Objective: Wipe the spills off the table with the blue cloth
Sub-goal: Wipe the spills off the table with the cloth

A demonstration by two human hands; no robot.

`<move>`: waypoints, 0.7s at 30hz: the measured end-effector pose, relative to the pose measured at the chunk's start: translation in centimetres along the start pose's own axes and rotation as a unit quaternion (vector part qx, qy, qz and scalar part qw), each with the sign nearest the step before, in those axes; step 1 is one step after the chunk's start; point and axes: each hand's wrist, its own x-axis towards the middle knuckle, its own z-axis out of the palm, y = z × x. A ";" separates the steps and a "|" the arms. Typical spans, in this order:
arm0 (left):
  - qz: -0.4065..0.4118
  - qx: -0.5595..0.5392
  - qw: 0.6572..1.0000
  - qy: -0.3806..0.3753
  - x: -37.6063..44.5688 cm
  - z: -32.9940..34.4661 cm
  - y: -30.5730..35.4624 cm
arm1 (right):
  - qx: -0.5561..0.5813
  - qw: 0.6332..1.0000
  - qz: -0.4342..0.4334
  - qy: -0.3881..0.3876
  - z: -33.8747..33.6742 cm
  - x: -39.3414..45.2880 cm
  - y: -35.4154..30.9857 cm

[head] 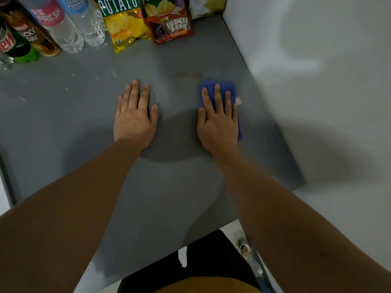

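Observation:
The folded blue cloth (229, 89) lies flat on the grey table (84, 127), right of centre. My right hand (218, 119) presses down on it, palm flat, fingers spread over the cloth. A faint brownish spill smear (187, 75) shows on the table just beyond and left of the cloth. Small wet droplets (69, 85) glint on the table's left side. My left hand (135, 115) rests flat on the bare table to the left, fingers apart, holding nothing.
Along the back edge stand soda bottles (19, 39), two water bottles (74, 28), a yellow potato chip bag (122, 24) and a red snack bag (171, 26). A white wall (317, 60) borders the table's right side. The near table edge runs below my arms.

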 end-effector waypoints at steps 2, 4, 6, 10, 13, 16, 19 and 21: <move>0.001 -0.004 1.000 -0.001 0.0 0.0 0.0 | 0.001 1.000 -0.011 -0.006 -0.3 1.4 1.3; 0.001 -0.003 1.000 -0.001 0.0 -0.1 0.0 | -0.001 1.000 -0.003 -0.003 -0.5 2.0 2.4; 0.000 -0.002 1.000 -0.003 0.0 -0.1 0.0 | -0.001 1.000 0.011 0.001 -0.7 1.8 2.9; 0.000 -0.001 1.000 -0.007 0.1 -0.1 -0.1 | -0.005 0.999 0.044 0.018 -0.4 -0.4 2.5; -0.005 0.004 1.000 -0.009 0.1 0.0 -0.1 | -0.001 0.999 0.047 0.016 0.2 -2.4 0.7; -0.009 0.009 1.000 -0.003 0.1 0.2 0.0 | -0.001 1.000 0.007 0.017 0.9 -3.4 -2.0; -0.008 0.012 1.000 0.003 0.1 0.3 -0.1 | -0.006 0.998 -0.057 0.000 1.3 -2.3 -4.2; -0.007 0.012 1.000 0.006 0.1 0.3 -0.1 | -0.004 0.995 -0.097 -0.016 1.3 -0.6 -4.8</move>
